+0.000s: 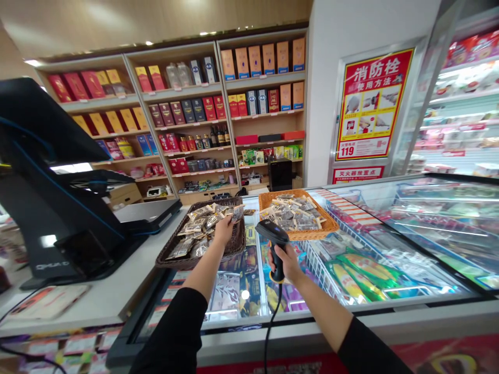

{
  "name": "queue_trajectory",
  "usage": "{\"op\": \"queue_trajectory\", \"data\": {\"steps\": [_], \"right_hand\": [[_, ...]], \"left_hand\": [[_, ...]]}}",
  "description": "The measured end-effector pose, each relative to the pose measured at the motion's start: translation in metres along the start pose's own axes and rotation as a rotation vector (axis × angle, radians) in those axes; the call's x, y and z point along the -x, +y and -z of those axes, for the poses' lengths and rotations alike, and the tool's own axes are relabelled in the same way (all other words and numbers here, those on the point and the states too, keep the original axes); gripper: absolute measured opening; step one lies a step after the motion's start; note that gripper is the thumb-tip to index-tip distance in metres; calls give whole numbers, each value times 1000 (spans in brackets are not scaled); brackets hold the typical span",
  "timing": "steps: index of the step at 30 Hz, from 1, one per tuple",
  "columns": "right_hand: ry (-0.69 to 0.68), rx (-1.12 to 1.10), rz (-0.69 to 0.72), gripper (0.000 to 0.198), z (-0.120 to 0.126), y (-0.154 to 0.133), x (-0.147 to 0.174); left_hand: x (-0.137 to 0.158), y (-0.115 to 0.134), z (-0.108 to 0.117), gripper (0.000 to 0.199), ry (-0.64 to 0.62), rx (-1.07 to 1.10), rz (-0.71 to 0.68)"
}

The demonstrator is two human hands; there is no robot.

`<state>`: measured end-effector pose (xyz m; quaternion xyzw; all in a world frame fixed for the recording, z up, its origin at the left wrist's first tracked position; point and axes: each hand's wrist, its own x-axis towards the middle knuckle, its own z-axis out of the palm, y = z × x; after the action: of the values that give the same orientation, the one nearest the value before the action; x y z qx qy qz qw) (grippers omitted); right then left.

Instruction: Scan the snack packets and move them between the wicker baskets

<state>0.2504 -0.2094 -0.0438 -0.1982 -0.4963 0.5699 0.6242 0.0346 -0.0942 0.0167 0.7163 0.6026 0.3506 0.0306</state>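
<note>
My right hand (286, 262) is wrapped round the handle of a black barcode scanner (273, 232), its cable hanging down over the freezer's front. Over the right side of a dark brown wicker basket (238, 241), my left hand (223, 229) pinches a small snack packet (237, 213) by its edge. Similar packets (195, 223) are heaped in that basket. A lighter orange-brown basket (331, 224) stands to the right, just beyond the scanner, with more small packets (293, 210) in it.
Both baskets rest on a glass-topped chest freezer (312, 311) full of bagged goods. At left, a checkout terminal (42, 208) and a flat scale (148, 213) stand on a white counter (113, 296). Shelves (195, 124) of boxed goods line the back wall.
</note>
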Motion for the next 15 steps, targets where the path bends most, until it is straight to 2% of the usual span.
{"op": "queue_trajectory", "data": {"steps": [4, 7, 10, 13, 15], "right_hand": [[23, -10, -1, 39, -2, -1, 1], [106, -49, 55, 39, -4, -3, 0], [325, -143, 148, 39, 1, -7, -7], [639, -256, 227, 41, 14, -14, -18], [811, -313, 242, 40, 27, -18, -26]], "left_hand": [[2, -1, 1, 30, 2, -12, 6], [3, 3, 3, 37, 82, 21, -62], [0, 20, 4, 48, 133, 2, -296], [-11, 52, -3, 53, 20, -106, -563], [-21, 79, -17, 53, -54, -183, -653]]}}
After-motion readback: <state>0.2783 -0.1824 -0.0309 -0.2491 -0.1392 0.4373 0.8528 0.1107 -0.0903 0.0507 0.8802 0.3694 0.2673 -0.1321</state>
